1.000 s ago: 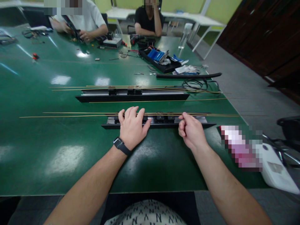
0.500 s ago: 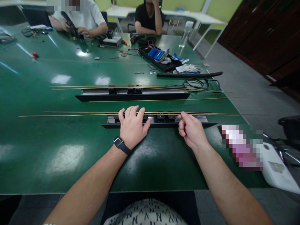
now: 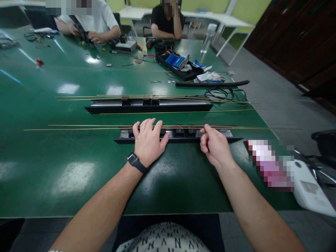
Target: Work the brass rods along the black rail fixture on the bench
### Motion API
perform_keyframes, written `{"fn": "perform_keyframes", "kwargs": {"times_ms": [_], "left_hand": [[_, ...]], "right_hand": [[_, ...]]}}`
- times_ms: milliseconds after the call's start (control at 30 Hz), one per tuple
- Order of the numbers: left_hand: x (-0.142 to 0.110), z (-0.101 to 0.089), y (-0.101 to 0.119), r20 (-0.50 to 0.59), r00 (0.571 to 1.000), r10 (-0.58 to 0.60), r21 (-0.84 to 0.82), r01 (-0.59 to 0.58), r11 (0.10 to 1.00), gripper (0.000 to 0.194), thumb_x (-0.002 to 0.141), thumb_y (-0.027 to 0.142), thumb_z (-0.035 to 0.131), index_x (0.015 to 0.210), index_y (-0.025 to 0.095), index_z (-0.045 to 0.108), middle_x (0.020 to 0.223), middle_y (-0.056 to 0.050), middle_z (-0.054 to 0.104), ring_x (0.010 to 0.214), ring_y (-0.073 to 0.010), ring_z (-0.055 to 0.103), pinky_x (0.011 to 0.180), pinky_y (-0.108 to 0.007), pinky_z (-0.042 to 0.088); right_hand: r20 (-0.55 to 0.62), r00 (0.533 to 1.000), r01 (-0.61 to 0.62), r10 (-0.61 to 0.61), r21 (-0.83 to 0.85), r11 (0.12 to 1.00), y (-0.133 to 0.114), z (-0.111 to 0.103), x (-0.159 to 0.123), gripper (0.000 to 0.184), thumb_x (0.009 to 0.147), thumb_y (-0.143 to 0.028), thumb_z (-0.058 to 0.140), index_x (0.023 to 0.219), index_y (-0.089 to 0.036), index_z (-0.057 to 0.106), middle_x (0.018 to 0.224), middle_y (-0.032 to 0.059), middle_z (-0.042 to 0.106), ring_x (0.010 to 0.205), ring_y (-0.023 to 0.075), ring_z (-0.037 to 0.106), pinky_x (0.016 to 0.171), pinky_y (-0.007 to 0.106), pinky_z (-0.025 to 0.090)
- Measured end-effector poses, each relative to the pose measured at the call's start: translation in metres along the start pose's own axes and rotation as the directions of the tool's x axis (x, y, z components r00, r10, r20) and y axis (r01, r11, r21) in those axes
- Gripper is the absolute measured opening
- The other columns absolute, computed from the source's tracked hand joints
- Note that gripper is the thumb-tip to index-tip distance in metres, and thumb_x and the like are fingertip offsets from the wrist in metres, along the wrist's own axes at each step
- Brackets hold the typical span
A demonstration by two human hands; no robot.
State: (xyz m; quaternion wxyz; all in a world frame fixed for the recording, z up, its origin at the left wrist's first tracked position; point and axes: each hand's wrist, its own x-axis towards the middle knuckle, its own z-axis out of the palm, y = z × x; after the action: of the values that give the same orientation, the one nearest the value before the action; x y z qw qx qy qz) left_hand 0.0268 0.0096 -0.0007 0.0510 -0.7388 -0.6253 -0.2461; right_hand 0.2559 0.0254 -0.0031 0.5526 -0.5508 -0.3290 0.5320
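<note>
In front of me lies a long black and silver metal rail (image 3: 181,140) with dark blocks in its channel. Thin brass-coloured rods run lengthwise above it and stick out far past both ends. My left hand (image 3: 148,141), wearing a dark watch, lies across the rail with fingers spread over the rods and thumb at the near side. At the right part of the rail my right hand (image 3: 215,143) is closed, thumb and forefinger pinching a thin rod (image 3: 252,127). The exact contact at those fingertips is hard to make out.
Behind it lies a second rail (image 3: 149,109) with more thin rods. Farther back are a cable coil (image 3: 219,93), a black strip (image 3: 212,84), a tray (image 3: 189,74) and a bottle (image 3: 208,38). A white device (image 3: 313,189) sits at right. Two people sit across the table (image 3: 86,147).
The pinched rod has slid slightly to the right, its left end with it. My right hand has shifted a touch; my left hand stays where it was.
</note>
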Motion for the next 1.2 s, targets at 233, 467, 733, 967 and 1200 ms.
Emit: {"fn": "perform_keyframes", "kwargs": {"times_ms": [233, 467, 733, 967, 1200], "left_hand": [[-0.0001, 0.0000, 0.0003, -0.003, 1.000, -0.002, -0.013, 0.001, 1.000, 0.042, 0.100, 0.046, 0.055, 0.132, 0.021, 0.063, 0.141, -0.017, 0.063, 0.137, -0.0352, 0.051, 0.119, -0.059, 0.025], [-0.0004, 0.0004, -0.0001, -0.005, 1.000, -0.006, -0.028, 0.006, 1.000, 0.042, 0.100, 0.046, 0.055, 0.133, 0.022, 0.063, 0.140, -0.017, 0.063, 0.137, -0.0354, 0.051, 0.119, -0.059, 0.025], [-0.0004, -0.0013, 0.0007, 0.010, 1.000, -0.004, -0.010, 0.004, 1.000, 0.044, 0.100, 0.047, 0.055, 0.133, 0.020, 0.063, 0.141, -0.017, 0.062, 0.137, -0.0351, 0.051, 0.119, -0.059, 0.025], [-0.0007, -0.0012, 0.0009, 0.005, 1.000, -0.004, -0.019, 0.004, 1.000, 0.043, 0.100, 0.046, 0.055, 0.133, 0.020, 0.063, 0.141, -0.017, 0.063, 0.136, -0.0350, 0.052, 0.119, -0.059, 0.025], [-0.0005, -0.0003, 0.0004, 0.005, 1.000, -0.006, -0.026, 0.006, 1.000, 0.043, 0.100, 0.046, 0.054, 0.134, 0.021, 0.063, 0.141, -0.017, 0.063, 0.137, -0.0351, 0.051, 0.119, -0.059, 0.025]], "right_hand": [[0.018, 1.000, 0.012, -0.012, -0.015, 1.000, 0.0015, -0.0004, 0.0006, 0.035, 0.087, -0.050, 0.077, 0.083, -0.017, 0.064, 0.045, -0.0055, 0.051, 0.029, 0.0065, 0.036, 0.030, 0.018, 0.024], [-0.018, 1.000, 0.001, -0.001, 0.004, 1.000, -0.0020, 0.0035, -0.0018, 0.033, 0.089, -0.047, 0.075, 0.082, -0.018, 0.060, 0.045, -0.0060, 0.050, 0.028, 0.0062, 0.035, 0.029, 0.017, 0.024], [-0.026, 1.000, 0.005, -0.005, 0.000, 1.000, 0.0005, 0.0016, -0.0004, 0.033, 0.090, -0.048, 0.073, 0.082, -0.018, 0.061, 0.044, -0.0060, 0.050, 0.029, 0.0064, 0.035, 0.029, 0.017, 0.024], [0.001, 1.000, 0.002, -0.002, -0.019, 1.000, -0.0007, 0.0018, -0.0006, 0.039, 0.085, -0.053, 0.078, 0.083, -0.018, 0.062, 0.045, -0.0055, 0.051, 0.029, 0.0065, 0.036, 0.029, 0.018, 0.024], [0.003, 1.000, 0.006, -0.006, -0.003, 1.000, 0.0006, 0.0004, -0.0001, 0.035, 0.086, -0.049, 0.078, 0.082, -0.018, 0.062, 0.045, -0.0058, 0.051, 0.029, 0.0062, 0.036, 0.029, 0.017, 0.024]]}}
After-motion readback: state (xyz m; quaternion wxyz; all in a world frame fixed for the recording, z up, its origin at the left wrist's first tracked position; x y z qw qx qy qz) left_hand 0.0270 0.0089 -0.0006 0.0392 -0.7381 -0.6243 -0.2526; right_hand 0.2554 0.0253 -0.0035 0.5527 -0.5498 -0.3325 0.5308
